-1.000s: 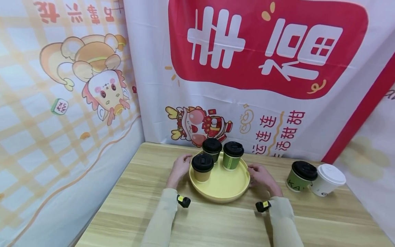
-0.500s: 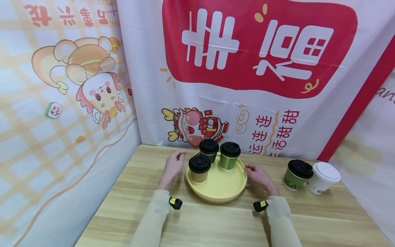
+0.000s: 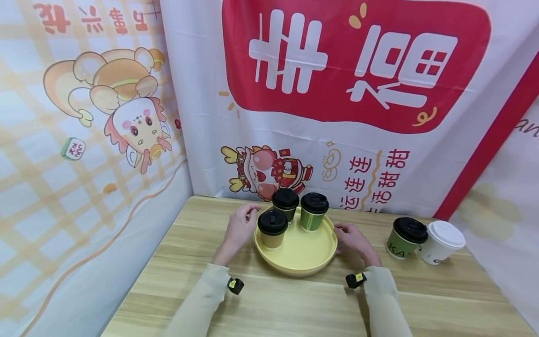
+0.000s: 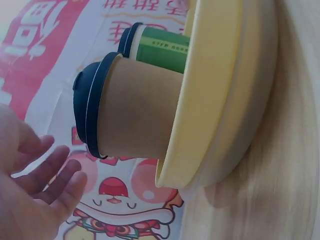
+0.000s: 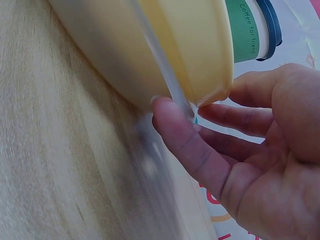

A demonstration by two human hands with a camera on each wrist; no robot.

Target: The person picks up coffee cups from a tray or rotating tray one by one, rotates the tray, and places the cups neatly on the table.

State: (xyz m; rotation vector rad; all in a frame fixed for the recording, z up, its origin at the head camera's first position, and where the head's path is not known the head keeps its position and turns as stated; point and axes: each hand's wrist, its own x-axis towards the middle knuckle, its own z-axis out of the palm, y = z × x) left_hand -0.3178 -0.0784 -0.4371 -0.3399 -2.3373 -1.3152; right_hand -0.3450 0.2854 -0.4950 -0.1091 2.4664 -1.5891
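A round yellow tray (image 3: 309, 255) sits on the table, bearing three lidded paper coffee cups: a tan cup (image 3: 272, 239) at its left, a dark cup (image 3: 286, 199) behind that, and a green cup (image 3: 312, 222) at the back. All have black lids. My left hand (image 3: 240, 229) is beside the tray's left edge, close to the tan cup; the left wrist view shows its fingers loosely bent and apart from the cup. My right hand (image 3: 353, 241) holds the tray's right edge, its thumb (image 5: 187, 145) low on the outside and its fingers at the rim.
Right of the tray stand another green cup (image 3: 404, 241) with a black lid and a white cup (image 3: 440, 243) with a white lid, side by side. Printed cloth (image 3: 202, 154) hangs behind the wooden table (image 3: 294, 304), and patterned cloth (image 3: 105, 196) at its left.
My left hand has let go of the tray's left edge and moved off to the left, then lifted a little towards the tan cup. My right hand stays at the tray's right edge.
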